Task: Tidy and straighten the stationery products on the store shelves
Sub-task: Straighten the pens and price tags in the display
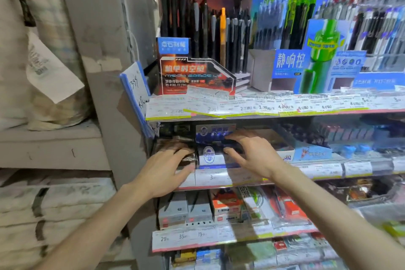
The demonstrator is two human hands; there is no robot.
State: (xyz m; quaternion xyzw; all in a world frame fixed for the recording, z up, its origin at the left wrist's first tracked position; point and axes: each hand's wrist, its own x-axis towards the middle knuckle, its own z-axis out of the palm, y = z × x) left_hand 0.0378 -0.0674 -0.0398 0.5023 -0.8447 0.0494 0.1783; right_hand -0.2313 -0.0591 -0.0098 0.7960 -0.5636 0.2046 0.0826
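Two hands work the middle shelf: the left hand lies with loosely spread fingers over a dark product box at the shelf's left end, and the right hand hovers wide with curved fingers at the blue-and-white pen box, contact unclear. Risk: a hard push could skew either box, topple the pens or dislodge the price labels on the rail. Motion blur obscures the box print, and the shelf interior is too dark to read.
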